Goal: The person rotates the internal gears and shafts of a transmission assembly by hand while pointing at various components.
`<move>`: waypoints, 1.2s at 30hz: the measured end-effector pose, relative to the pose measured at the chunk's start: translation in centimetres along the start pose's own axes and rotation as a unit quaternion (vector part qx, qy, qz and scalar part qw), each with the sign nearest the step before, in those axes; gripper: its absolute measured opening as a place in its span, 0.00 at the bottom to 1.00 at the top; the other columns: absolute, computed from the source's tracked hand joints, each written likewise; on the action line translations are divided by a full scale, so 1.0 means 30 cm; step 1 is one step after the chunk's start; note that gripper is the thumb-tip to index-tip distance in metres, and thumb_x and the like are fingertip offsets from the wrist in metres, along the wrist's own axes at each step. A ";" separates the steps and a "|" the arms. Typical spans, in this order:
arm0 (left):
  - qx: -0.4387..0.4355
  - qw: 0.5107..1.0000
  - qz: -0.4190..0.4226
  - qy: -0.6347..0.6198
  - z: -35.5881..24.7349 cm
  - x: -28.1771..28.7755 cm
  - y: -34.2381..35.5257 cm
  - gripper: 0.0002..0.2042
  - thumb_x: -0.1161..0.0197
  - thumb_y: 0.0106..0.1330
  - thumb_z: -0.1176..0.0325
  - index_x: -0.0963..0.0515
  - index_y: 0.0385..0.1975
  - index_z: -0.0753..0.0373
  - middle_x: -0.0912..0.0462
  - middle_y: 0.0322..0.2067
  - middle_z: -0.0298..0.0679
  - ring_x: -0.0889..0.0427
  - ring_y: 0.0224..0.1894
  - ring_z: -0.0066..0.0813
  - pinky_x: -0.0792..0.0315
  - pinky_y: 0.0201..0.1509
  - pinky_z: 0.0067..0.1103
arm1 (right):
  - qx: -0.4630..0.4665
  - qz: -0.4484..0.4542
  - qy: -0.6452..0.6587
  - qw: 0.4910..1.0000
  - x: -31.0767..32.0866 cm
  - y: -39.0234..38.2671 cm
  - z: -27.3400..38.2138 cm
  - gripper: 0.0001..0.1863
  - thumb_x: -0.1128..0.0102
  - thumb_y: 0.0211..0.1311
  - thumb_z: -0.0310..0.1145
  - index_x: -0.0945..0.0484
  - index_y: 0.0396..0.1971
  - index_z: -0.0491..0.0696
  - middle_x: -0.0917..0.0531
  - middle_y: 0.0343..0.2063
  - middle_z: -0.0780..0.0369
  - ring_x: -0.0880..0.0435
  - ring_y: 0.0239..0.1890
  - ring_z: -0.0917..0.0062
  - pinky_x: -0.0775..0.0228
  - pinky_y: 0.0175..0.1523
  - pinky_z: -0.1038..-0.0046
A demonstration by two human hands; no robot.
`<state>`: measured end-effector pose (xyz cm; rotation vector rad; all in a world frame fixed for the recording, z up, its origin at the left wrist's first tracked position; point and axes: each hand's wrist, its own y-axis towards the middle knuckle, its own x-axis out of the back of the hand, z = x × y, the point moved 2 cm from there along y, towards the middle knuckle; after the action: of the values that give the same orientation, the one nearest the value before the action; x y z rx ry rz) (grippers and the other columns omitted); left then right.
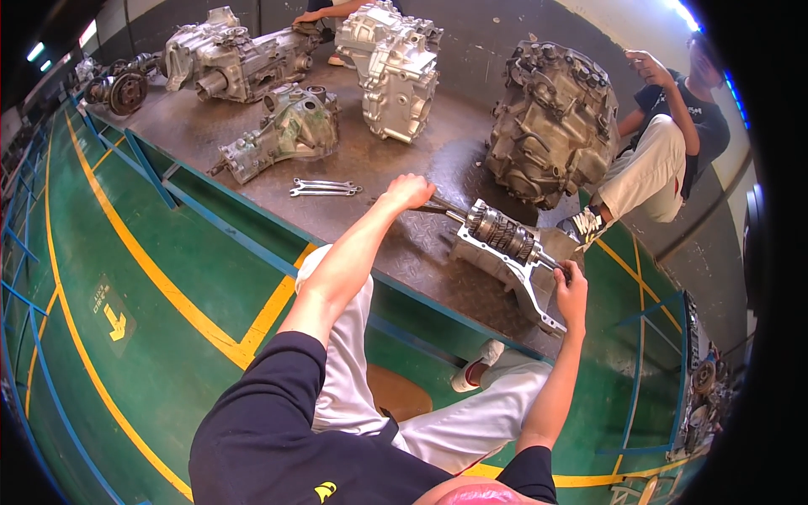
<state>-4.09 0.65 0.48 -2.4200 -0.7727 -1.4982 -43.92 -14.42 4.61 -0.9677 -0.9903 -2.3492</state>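
An open aluminium gearbox housing half (532, 307) lies on the metal bench (396, 252) with a shaft carrying a stack of steel gears (497, 229) in it. My left hand (411, 192) is closed on a long dark rod (446, 204) that reaches toward the housing's left end. My right hand (571, 284) grips the thin right end of the gear shaft (547, 259), its fingertips partly hidden. Several silver wrenches (324, 188) lie on the bench to the left of my left hand.
Several gearboxes (387, 76) and a smaller casing (295, 126) stand behind, with a large dirty gearbox (551, 118) at right. A co-worker (665, 135) sits at the right; another person's arm (324, 13) shows at the back. A blue rail (219, 227) edges the bench.
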 end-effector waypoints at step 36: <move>-0.005 1.000 -0.013 0.020 0.032 -0.040 0.045 0.26 0.57 0.67 0.52 0.20 0.39 0.71 0.22 0.43 0.61 0.24 0.49 0.60 0.31 0.56 0.43 | -0.031 -0.008 -0.088 0.996 0.006 0.004 0.018 0.12 0.46 0.63 0.40 0.21 0.33 0.46 0.19 0.30 0.50 0.21 0.37 0.54 0.31 0.42 0.57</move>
<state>-3.07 -0.47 -0.87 -2.3873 -0.7933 -1.5586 -43.74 -14.13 5.07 -1.2118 -0.9980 -2.3530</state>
